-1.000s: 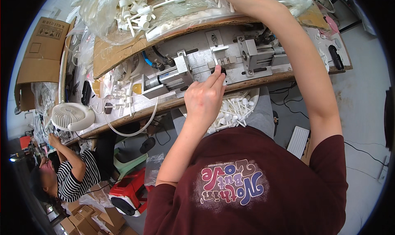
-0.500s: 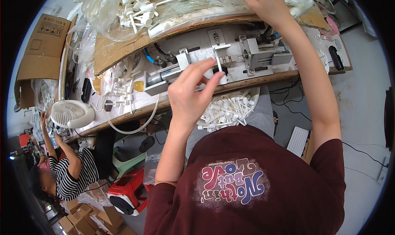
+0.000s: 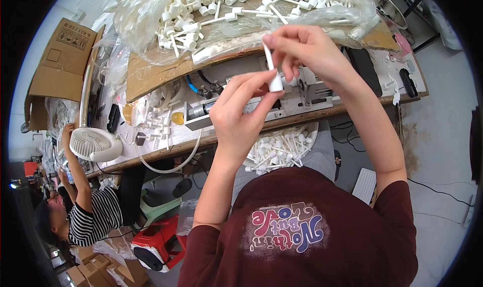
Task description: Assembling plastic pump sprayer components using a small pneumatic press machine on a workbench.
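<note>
Above the metal fixture (image 3: 314, 93) on the bench, my two hands meet at a white plastic stem with a wide cap-like end (image 3: 275, 83). My left hand (image 3: 239, 108) pinches it by the wide end between thumb and fingertips. At the upper tip of the thin stem, the thumb and forefinger of my right hand (image 3: 314, 50) are closed, the other fingers curled loosely. Part of the fixture is hidden behind my hands. Beyond it, a heap of similar white pieces (image 3: 201, 10) lies on clear plastic. More such pieces fill a bowl (image 3: 315, 136) at my lap.
A cardboard sheet (image 3: 146, 78) juts over the fixture. On the left are a white fan (image 3: 95, 145), a curved clear tube (image 3: 171, 171) and a cardboard box (image 3: 60, 60). A person in a striped top (image 3: 95, 216) works at the bench's left end. A black knife-like tool (image 3: 408, 83) lies right.
My right hand has come back from the heap to meet my left hand. The white piece in my left hand has risen off the fixture area. The other person's arms have shifted.
</note>
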`<state>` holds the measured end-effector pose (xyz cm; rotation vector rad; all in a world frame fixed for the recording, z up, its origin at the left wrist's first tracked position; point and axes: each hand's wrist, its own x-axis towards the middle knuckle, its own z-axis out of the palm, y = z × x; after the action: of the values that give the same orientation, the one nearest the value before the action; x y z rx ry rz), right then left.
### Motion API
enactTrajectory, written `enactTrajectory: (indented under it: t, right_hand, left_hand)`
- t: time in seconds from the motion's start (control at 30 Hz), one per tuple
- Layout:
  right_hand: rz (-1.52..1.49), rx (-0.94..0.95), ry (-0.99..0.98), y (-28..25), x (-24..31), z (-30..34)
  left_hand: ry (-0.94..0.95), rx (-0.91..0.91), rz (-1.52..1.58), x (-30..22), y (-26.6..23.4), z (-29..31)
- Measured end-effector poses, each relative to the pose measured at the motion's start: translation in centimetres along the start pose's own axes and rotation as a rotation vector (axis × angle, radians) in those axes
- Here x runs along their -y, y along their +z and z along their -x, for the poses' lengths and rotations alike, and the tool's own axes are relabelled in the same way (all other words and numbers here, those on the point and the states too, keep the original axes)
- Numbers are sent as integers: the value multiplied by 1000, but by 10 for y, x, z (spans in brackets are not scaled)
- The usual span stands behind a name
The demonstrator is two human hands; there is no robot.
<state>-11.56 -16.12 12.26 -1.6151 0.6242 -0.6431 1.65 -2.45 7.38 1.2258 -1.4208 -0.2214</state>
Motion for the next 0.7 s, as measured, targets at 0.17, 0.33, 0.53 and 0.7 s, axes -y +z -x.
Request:
enactTrajectory:
  t: [0.17,0.33,0.53,0.7]
  right_hand:
    - [963,-435,-497,-35,-4,-68]
    - [1215,-206,-108,-36,-7,-100]
    - [1057,-263,-248,-34,-14,-96]
    - [305,-187,56,-39,19,-54]
  left_hand:
    - [29,110,-295,2,-5,34]
    - [103,214,-593,22,14,68]
    - [136,266,-646,35,23,61]
    - [127,297,-635,33,22,60]
